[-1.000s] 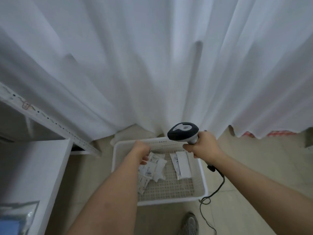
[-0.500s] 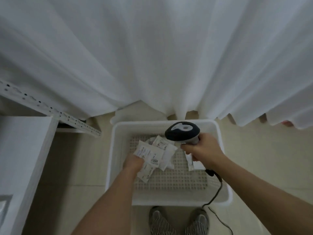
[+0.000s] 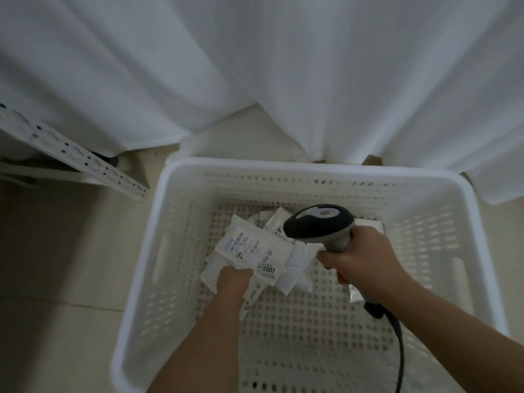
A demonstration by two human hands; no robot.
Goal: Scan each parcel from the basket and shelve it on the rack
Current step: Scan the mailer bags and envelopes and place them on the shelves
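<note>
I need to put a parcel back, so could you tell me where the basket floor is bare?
The basket floor is bare along the near wall and in the right part. The centre is crowded: the parcel pile, the left hand and the scanner in the right hand.

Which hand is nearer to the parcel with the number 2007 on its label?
Left. The left hand grips the parcel at its lower edge, inside the basket. The right hand holds the scanner just to the parcel's right, not touching it.

Parcel [image 3: 252, 251] now lifted toward scanner [image 3: 319, 224].
</note>
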